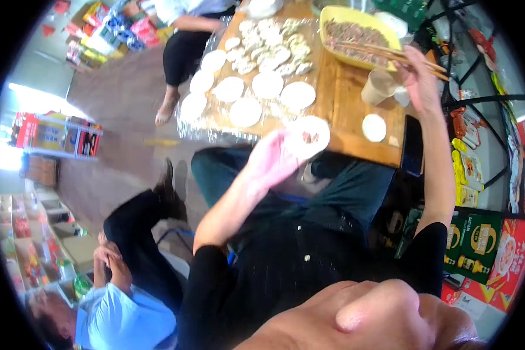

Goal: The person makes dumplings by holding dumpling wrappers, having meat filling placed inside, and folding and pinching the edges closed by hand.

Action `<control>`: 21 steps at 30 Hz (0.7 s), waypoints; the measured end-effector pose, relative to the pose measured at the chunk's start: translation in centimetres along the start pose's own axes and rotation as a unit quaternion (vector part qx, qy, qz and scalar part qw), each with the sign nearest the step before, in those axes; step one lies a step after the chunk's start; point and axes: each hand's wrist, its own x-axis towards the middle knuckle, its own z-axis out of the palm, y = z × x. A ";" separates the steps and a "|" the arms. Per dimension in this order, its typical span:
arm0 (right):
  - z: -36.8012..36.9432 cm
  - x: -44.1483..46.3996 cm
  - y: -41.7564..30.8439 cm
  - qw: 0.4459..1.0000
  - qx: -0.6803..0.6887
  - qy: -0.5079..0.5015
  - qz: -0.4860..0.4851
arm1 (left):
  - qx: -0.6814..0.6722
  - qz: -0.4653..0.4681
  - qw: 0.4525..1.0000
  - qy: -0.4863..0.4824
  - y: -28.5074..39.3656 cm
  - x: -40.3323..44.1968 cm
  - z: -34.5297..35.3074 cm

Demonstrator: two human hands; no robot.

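Note:
My left hand (268, 160) is palm up and supports a round dumpling wrapper (316, 125) with a small dab of meat filling in its middle. My right hand (420, 84) grips a pair of wooden chopsticks (385, 53), whose tips reach into a yellow bowl (345, 58) of minced filling (356, 36). Below the bowl stands a paper cup (378, 87), and a single wrapper (374, 128) lies near the table's front edge. Several flat wrappers (245, 111) rest on plastic film to the left, with many folded dumplings (268, 44) behind them.
The wooden table (347, 125) ends just in front of my knees. A dark phone (412, 146) lies at its right corner. One person sits across at the upper left; another in a light blue shirt (125, 318) sits at lower left. Shelves with packages (469, 163) line the right.

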 end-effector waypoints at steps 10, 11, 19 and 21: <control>3.8 -11.2 -1.6 0.961 -0.141 -0.235 -0.034 | -0.041 -0.017 0.999 0.008 0.2 -0.6 1.2; 3.9 -11.5 -1.7 0.950 -0.178 -0.253 -0.036 | -0.035 -0.010 0.999 -0.009 0.1 -0.8 1.5; 5.5 -13.0 -2.7 0.941 -0.218 -0.260 -0.015 | -0.114 -0.042 0.986 -0.113 0.3 -1.4 0.3; 5.1 -12.6 -3.0 0.950 -0.191 -0.245 -0.039 | -0.166 -0.047 0.981 -0.093 0.3 -1.7 0.7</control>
